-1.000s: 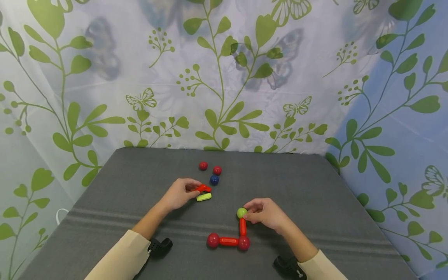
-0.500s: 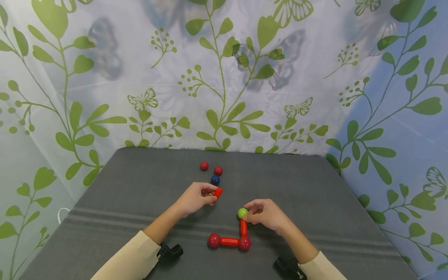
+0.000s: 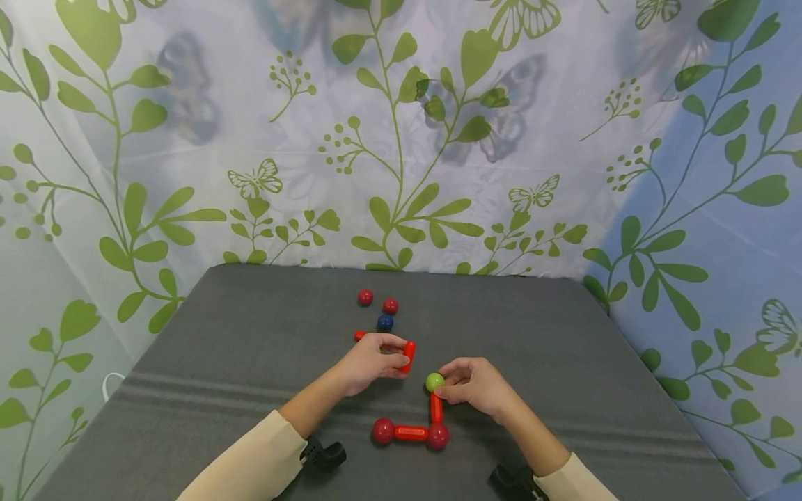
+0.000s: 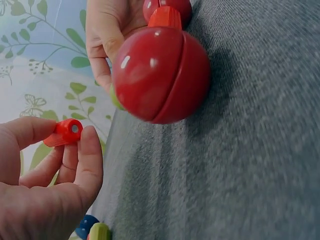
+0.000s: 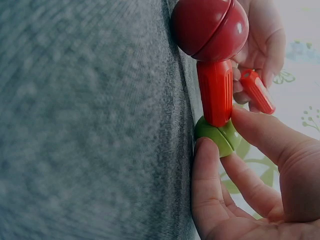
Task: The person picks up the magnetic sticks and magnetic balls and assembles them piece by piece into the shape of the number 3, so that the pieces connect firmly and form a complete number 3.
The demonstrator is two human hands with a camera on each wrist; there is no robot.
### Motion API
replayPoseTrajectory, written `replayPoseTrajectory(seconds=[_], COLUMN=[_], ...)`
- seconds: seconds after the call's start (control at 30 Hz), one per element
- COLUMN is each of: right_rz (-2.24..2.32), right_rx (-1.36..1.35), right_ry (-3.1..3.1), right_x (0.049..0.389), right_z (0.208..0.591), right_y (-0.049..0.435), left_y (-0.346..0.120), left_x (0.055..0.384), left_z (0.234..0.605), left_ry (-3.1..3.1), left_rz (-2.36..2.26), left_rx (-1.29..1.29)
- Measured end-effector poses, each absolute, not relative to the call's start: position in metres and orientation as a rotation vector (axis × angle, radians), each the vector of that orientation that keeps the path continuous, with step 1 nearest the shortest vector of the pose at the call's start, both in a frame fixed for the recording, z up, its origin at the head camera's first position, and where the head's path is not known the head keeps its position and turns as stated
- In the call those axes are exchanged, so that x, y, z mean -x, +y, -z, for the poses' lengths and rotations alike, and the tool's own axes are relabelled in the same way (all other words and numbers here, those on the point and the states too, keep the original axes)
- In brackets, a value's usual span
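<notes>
My left hand (image 3: 372, 363) pinches a short red magnetic rod (image 3: 409, 357) between thumb and fingers, above the table. A silvery disc shows at the rod's end (image 4: 75, 128) in the left wrist view. To its right, my right hand (image 3: 475, 384) holds a green ball (image 3: 434, 382) by thumb and fingertips. That ball sits on the far end of a red rod (image 3: 436, 408), whose near end meets a red ball (image 3: 438, 435). From there a second red rod (image 3: 411, 433) runs left to another red ball (image 3: 383, 431), making an L shape.
Two loose red balls (image 3: 365, 298) and a blue ball (image 3: 385, 323) lie farther back on the grey table (image 3: 501, 313). Another red rod (image 3: 360, 335) peeks out behind my left hand. A yellow-green rod (image 4: 100, 231) shows low in the left wrist view. A patterned curtain (image 3: 401, 139) hangs behind.
My left hand has taken a red rod from the loose pieces and moved right and nearer with it, turning it more upright. My right hand stays on the green ball.
</notes>
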State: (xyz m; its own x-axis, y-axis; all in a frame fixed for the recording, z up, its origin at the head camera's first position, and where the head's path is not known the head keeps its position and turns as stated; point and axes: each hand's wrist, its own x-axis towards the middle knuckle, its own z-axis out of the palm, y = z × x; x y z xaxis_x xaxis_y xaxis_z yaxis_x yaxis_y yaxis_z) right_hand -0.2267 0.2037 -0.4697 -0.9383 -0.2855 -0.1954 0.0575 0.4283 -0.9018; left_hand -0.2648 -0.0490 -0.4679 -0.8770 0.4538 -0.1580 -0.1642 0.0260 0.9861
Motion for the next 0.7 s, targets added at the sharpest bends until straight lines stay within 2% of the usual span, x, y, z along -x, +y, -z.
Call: replayPoseTrajectory(seconds=[0.23,0.7], right_rz=[1.525,1.525], right_rx=[0.216,0.229], right_ry=[2.354,2.350], right_x=[0.227,0.230], right_z=[0.471,0.476], right_y=[0.205,0.207], left_y=[-0.041,-0.025], left_x=[0.270,0.291], left_z=[0.472,0.474], left_ry=[1.836,1.904], left_rz=[-1.936,-1.890], left_rx=[-0.245,-0.334])
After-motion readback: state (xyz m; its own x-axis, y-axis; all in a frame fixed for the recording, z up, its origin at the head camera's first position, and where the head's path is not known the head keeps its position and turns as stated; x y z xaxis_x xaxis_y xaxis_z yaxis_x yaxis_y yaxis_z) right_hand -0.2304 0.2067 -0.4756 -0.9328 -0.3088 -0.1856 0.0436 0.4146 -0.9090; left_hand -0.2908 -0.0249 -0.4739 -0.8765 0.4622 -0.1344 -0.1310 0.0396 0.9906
